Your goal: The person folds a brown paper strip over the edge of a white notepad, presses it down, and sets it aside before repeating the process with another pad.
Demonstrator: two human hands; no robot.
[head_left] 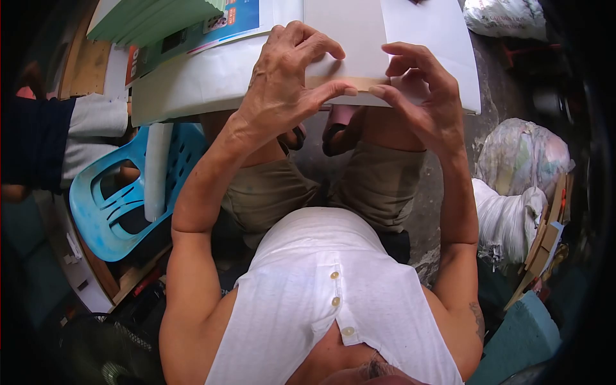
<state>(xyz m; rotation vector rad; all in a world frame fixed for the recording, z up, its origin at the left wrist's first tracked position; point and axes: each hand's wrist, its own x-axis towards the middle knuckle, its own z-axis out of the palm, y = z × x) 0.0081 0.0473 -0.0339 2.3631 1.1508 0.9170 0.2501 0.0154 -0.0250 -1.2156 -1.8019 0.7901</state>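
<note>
A grey board [346,35] lies on the white-covered work surface [199,90] and runs away from me. Along its near end is a tan strip [372,84]. From the left comes my left hand [282,74], its thumb stretched along the strip and its fingers curved over the board, apart from the thumb. Opposite it, my right hand [427,90] rests its thumb tip on the strip's near edge, with the fingers bent and spread near the board's right side. The two thumb tips almost meet at the middle of the strip.
Green sheets [154,19] are stacked at the upper left, beside a blue printed sheet [240,16]. A blue plastic chair [96,192] with a white roll [157,167] stands left. Stuffed plastic bags [523,157] sit right. Another person's dark clothing [32,141] shows far left.
</note>
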